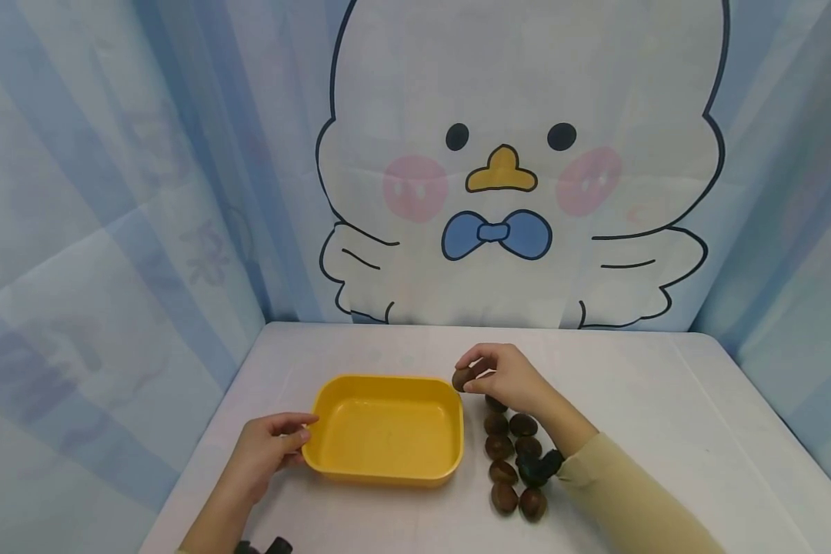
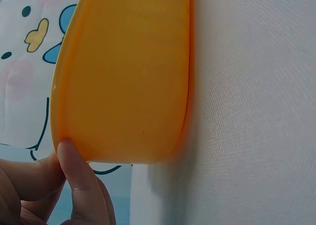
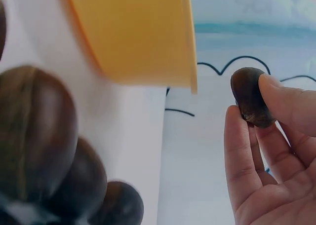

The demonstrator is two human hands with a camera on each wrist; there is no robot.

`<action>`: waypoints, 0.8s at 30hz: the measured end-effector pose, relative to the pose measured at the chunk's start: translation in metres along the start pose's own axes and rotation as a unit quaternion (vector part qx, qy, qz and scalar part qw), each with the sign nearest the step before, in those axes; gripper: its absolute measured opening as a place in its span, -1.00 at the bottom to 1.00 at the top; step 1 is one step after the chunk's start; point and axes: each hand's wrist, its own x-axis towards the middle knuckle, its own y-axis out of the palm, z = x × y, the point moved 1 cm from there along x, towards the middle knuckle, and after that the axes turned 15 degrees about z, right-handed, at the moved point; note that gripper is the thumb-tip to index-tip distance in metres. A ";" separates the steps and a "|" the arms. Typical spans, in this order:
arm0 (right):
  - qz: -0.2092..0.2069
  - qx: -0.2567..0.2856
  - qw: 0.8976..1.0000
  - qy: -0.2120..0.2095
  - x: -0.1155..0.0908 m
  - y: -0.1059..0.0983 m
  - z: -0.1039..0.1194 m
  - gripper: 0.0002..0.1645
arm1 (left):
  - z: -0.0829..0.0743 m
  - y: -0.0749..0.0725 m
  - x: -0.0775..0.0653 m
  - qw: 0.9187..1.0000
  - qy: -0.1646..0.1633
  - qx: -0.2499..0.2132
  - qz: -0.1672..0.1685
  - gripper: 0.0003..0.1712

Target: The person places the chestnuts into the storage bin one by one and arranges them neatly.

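Head | left hand (image 1: 265, 452) grips tray (image 1: 388, 432) (yellow) | right hand (image 1: 508, 377) pinches chestnut (image 1: 461, 378)

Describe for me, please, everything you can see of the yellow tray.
The yellow tray looks like smooth, slightly glossy plastic, a rounded rectangle with raised walls and a thin rim. It sits open side up on the white tabletop, left of the brown nuts, with nothing visible inside. The left hand holds its left end by the rim.
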 end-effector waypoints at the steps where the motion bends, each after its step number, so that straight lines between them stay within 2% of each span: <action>1: 0.002 0.001 1.000 0.000 0.002 0.002 0.001 -0.72 | 0.000 0.000 0.000 1.000 0.001 0.000 0.000 -0.67; 24: 0.044 0.029 0.998 -0.039 0.042 0.036 0.033 -0.70 | 0.000 0.000 -0.001 1.000 0.008 0.001 -0.001 -0.67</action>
